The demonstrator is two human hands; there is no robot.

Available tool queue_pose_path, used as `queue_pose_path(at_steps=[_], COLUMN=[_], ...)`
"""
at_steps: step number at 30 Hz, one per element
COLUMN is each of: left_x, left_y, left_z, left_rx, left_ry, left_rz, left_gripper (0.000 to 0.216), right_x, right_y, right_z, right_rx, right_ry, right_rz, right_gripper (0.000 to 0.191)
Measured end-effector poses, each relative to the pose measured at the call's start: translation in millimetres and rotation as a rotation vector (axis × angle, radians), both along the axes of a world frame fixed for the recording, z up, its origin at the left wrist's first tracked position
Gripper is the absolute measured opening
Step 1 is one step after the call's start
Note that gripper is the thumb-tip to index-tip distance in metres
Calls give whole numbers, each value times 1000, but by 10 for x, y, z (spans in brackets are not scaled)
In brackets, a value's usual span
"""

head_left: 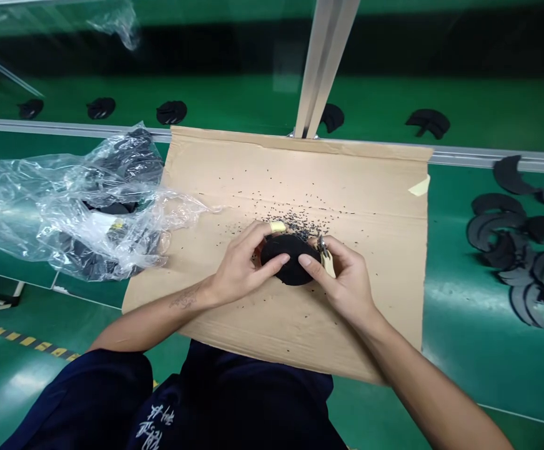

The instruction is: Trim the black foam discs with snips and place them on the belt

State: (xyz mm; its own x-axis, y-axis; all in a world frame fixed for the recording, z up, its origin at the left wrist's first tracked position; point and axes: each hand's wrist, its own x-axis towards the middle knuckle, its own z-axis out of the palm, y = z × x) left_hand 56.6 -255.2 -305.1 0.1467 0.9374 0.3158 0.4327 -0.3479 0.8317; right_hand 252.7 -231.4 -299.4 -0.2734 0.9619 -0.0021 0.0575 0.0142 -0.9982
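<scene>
A round black foam piece [289, 262] is held over a sheet of brown cardboard [300, 187]. My left hand [241, 265] grips its left side, fingers curled around it, with yellow tape on one fingertip. My right hand [341, 278] holds its right side, and a small metal tool [322, 245] shows at the top of that hand. Several tiny black crumbs [295, 219] lie scattered on the cardboard just beyond the piece.
A crumpled clear plastic bag [79, 200] with black pieces inside lies at the left. A pile of curved black cut-outs [519, 244] sits at the right on the green surface. Beyond a metal rail [65, 128], a green belt carries more black pieces [171, 112]. A metal post [323, 62] rises behind the cardboard.
</scene>
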Motion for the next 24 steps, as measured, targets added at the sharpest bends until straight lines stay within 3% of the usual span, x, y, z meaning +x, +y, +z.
queue_pose_path(at_steps=[5,9,12,15,19,24], left_x=[23,20,-22,-61,-70,-72], left_y=[-22,-17,-5,0,-8,17], left_z=[-36,-23,14,40,24,27], left_rx=[-180,-207,-136,41,232,190], left_ry=[-136,-233,-164,-9,157,-36], left_rz=[-48,-68,-89,-122,-188,-142], left_gripper=[27,23,20,16,19,31], right_x=[-5,0,26,64,91,96], right_y=[-17,-28,-23,1,22,7], right_z=[-17,-50,-30,35,83,26], right_rx=[68,126,203,349,536,666], right_ry=[-11,-27,-77,-171,-276,-215], right_rz=[-7,8,6,13,117,133], right_gripper=[34,26,20,18,6,18])
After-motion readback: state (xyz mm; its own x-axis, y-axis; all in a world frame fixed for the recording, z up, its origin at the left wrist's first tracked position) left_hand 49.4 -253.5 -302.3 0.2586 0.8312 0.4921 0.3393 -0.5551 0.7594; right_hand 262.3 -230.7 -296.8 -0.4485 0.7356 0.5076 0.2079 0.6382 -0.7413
